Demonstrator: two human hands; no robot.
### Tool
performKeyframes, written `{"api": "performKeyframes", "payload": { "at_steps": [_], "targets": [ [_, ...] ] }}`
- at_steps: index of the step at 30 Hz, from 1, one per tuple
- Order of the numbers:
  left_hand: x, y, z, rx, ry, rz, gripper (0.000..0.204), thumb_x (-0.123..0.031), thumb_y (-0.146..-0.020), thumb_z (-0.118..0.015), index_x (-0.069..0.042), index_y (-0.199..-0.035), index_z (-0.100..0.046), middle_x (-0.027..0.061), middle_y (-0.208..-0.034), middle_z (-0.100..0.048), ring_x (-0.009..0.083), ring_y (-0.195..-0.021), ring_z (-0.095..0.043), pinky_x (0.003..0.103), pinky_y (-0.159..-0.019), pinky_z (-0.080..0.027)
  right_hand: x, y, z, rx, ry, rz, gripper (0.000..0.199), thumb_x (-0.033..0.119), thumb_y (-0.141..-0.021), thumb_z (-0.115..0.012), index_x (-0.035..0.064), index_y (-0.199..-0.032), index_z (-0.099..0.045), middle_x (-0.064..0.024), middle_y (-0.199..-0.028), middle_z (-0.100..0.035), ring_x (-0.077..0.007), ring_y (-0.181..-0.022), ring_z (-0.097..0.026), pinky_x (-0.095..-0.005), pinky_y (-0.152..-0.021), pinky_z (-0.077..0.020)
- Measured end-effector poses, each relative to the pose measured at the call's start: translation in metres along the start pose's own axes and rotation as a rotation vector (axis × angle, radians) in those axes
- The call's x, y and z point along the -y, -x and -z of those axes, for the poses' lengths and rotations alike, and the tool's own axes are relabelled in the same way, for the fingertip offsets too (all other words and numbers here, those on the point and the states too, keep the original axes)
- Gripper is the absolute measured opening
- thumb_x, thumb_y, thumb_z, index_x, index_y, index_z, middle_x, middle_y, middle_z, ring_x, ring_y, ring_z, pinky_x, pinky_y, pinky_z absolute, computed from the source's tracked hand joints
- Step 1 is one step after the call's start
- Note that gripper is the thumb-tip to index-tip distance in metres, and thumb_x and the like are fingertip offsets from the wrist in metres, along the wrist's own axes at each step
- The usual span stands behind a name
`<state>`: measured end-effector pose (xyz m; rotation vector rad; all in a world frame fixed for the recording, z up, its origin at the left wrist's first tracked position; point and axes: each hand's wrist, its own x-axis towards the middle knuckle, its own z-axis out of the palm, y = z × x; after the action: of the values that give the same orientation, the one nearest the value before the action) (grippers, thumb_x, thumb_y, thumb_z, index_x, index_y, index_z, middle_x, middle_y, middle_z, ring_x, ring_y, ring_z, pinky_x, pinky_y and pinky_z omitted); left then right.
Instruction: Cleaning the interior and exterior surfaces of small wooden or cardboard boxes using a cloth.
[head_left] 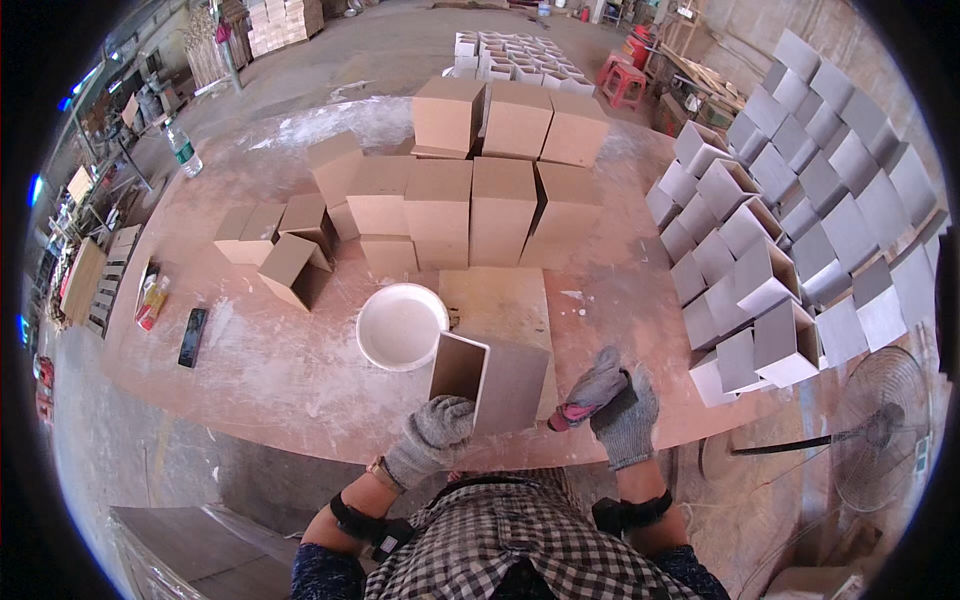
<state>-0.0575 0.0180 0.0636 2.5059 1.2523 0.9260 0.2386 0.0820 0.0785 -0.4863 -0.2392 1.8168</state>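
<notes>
Box [490,380] of brown board, open at one end, stands tilted at the near edge of the table [280,380], just in front of the person. The left hand [437,430], in a grey knit glove, is closed around the box's lower near corner and holds it up off the tabletop. The right hand [622,410], also gloved, is just beside the box to its right, apart from it; its fingers are curled around a grey cloth [590,392] with a pink edge.

Just beyond the box sits a round white bowl [400,325], touching or nearly touching the box's top edge, and a flat board [500,300] lies next to the bowl. Farther back, toward the middle and far edge of the table, many more brown boxes [470,200] stand in rows and stacks. At the left edge lie a dark flat phone-like object [193,337] and a small packet [152,300]. Grey-white boxes [780,260] crowd the right side, and a fan [880,430] stands by the near right corner.
</notes>
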Motion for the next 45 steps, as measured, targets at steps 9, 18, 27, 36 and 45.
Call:
{"api": "performKeyframes", "payload": {
  "at_steps": [9, 18, 27, 36, 45],
  "targets": [
    [-0.011, -0.014, 0.015, 0.081, 0.905, 0.715, 0.033, -0.015, -0.088, -0.067, 0.001, -0.117, -0.06, 0.0062, -0.103, -0.067, 0.015, -0.096, -0.061, 0.031, -0.08, -0.051, 0.004, 0.02, 0.02, 0.126, 0.048, 0.011, 0.061, 0.022, -0.082, -0.061, 0.0033, -0.137, -0.043, -0.0098, -0.131, -0.051, -0.0259, -0.114, -0.053, -0.0413, -0.101, -0.0409],
    [0.03, -0.054, -0.025, 0.027, 1.182, 1.036, 0.029, -0.019, -0.089, -0.065, 0.001, -0.109, -0.062, 0.0055, -0.098, -0.066, 0.0137, -0.084, -0.062, 0.028, -0.076, -0.052, -0.026, 0.025, 0.016, -0.042, -0.121, 0.046, 0.065, 0.032, -0.082, -0.065, 0.0024, -0.135, -0.042, -0.0132, -0.124, -0.055, -0.0324, -0.105, -0.059, -0.0443, -0.082, -0.054],
    [0.061, -0.024, -0.029, -0.078, 1.296, 1.112, 0.035, -0.03, -0.092, -0.061, -0.001, -0.113, -0.061, 0.0041, -0.102, -0.064, 0.0124, -0.088, -0.06, 0.025, -0.077, -0.049, -0.019, 0.026, 0.018, -0.066, 0.079, -0.147, 0.051, 0.025, -0.078, -0.061, 0.0001, -0.122, -0.053, -0.0141, -0.093, -0.063, -0.0287, -0.072, -0.061, -0.043, -0.062, -0.0529],
    [0.025, 0.045, -0.053, -0.012, 1.242, 0.751, 0.041, -0.023, -0.088, -0.069, 0.001, -0.119, -0.058, 0.0086, -0.121, -0.06, 0.0178, -0.107, -0.057, 0.028, -0.084, -0.048, -0.025, 0.015, 0.016, -0.003, 0.0, -0.221, 0.049, 0.031, -0.083, -0.056, -0.002, -0.119, -0.055, -0.0151, -0.083, -0.063, -0.0284, -0.064, -0.06, -0.039, -0.051, -0.0508],
    [-0.017, 0.036, -0.018, -0.185, 1.239, 0.837, 0.028, -0.015, -0.083, -0.072, -0.005, -0.108, -0.066, 0.0082, -0.097, -0.07, 0.0221, -0.089, -0.067, 0.031, -0.076, -0.053, -0.025, -0.016, -0.01, 0.093, 0.347, -0.337, 0.036, 0.021, -0.086, -0.06, -0.0001, -0.115, -0.059, -0.0129, -0.107, -0.063, -0.0223, -0.088, -0.063, -0.0309, -0.078, -0.0532]
  ]
}}
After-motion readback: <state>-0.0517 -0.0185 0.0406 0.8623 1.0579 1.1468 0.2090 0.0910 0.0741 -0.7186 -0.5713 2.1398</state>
